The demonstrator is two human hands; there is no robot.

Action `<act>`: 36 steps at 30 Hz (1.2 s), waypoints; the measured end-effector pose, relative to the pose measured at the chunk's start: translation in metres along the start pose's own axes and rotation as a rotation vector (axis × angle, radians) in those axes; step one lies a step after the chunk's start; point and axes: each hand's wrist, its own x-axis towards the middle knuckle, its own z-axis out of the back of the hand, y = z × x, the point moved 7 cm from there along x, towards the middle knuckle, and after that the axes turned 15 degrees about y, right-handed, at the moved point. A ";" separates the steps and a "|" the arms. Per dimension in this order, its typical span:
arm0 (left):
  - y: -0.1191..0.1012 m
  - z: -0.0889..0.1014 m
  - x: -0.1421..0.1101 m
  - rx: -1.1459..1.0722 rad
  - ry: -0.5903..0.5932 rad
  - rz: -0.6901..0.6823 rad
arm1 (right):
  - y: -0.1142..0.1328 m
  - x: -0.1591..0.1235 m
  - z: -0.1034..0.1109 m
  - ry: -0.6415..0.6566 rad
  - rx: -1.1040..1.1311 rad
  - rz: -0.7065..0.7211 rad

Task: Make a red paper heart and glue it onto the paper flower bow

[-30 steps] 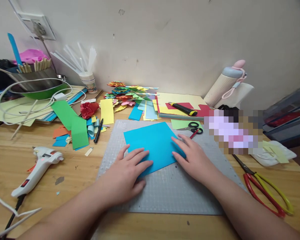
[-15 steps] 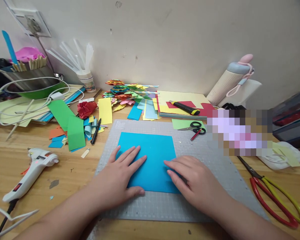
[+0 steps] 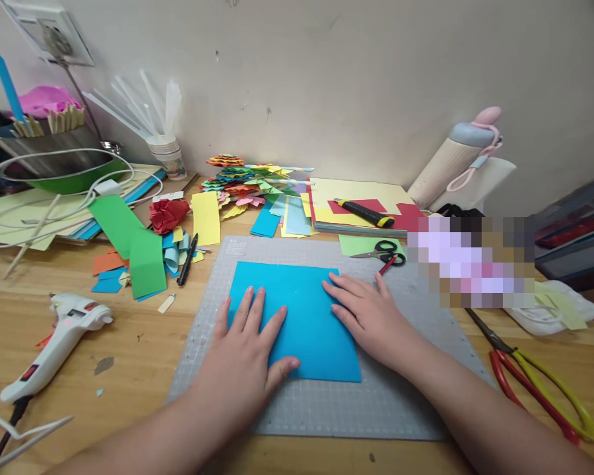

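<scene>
A blue sheet of paper lies flat on the grey cutting mat. My left hand rests on its left part, palm down with the fingers spread. Along the right edge of the sheet lies my right hand, fingers stretched and apart, the tips on the paper near its upper right corner. Just beyond the right hand are small black-handled scissors and a short red pencil-like stick, partly hidden by a fingertip. Neither hand grips anything.
A hot glue gun lies on the left. Green paper strips, a black pen and a red paper flower sit beside the mat. A utility knife tops the paper stack behind. Large red-and-yellow-handled scissors lie at right.
My right hand has slid up along the sheet's right edge and opened its fingers, uncovering the lower right corner. My left hand has shifted and turned slightly, staying on the paper.
</scene>
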 end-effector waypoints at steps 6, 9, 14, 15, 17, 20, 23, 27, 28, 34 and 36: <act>-0.001 0.006 -0.002 0.038 -0.061 0.046 | 0.029 -0.021 0.023 -0.196 -0.184 0.032; 0.006 0.006 -0.003 0.064 -0.082 0.100 | 0.041 -0.035 0.026 -0.206 -0.256 0.013; 0.023 0.006 0.012 0.038 0.003 -0.014 | 0.022 -0.033 0.029 -0.235 0.000 0.069; 0.028 0.008 0.017 0.036 0.033 -0.057 | 0.017 -0.027 0.027 -0.190 0.029 0.119; 0.036 0.014 0.025 0.049 0.054 -0.124 | 0.011 -0.017 0.017 -0.046 0.038 0.207; 0.044 0.028 0.032 0.069 -0.039 -0.089 | 0.007 -0.009 0.004 0.100 0.018 0.244; 0.033 0.028 0.033 0.010 -0.049 0.012 | 0.011 -0.010 0.000 0.075 0.006 0.206; 0.001 0.018 0.033 -0.041 0.007 0.034 | 0.019 -0.016 -0.001 0.021 0.003 0.188; -0.005 0.017 0.034 -0.043 0.022 0.019 | 0.020 -0.017 0.000 0.018 0.006 0.194; -0.007 0.015 0.048 0.002 0.080 -0.058 | 0.028 -0.023 0.002 -0.010 -0.002 0.212; -0.005 0.014 0.050 0.021 0.056 -0.069 | 0.030 -0.023 -0.001 -0.021 -0.008 0.205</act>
